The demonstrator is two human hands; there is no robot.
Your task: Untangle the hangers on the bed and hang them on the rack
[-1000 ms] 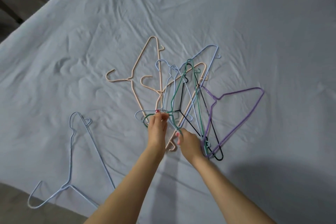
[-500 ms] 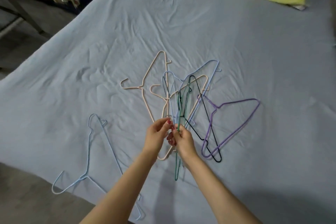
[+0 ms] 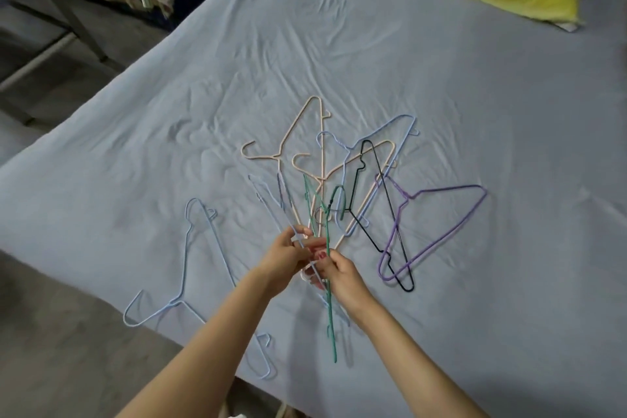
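Bedding, a wide pale-blue wrinkled sheet (image 3: 441, 85), bore the tangled wire hangers (image 3: 359, 180) at its middle; one light-blue wire hanger (image 3: 190, 258) lay freed left of that pile. Nothing had reached any rack, so most work seemed left. Left hand (image 3: 283, 261) pinched a bluish wire, right hand (image 3: 342, 276) gripped a green wire hanger (image 3: 328, 285), near the sheet's front edge, with open room around.

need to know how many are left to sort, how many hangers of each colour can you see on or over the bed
light blue hangers: 3, one off to the left, one in the pile, one gripped by the left hand
beige hangers: 2
green hanger: 1, gripped by the right hand
black hanger: 1
purple hanger: 1
total: 8
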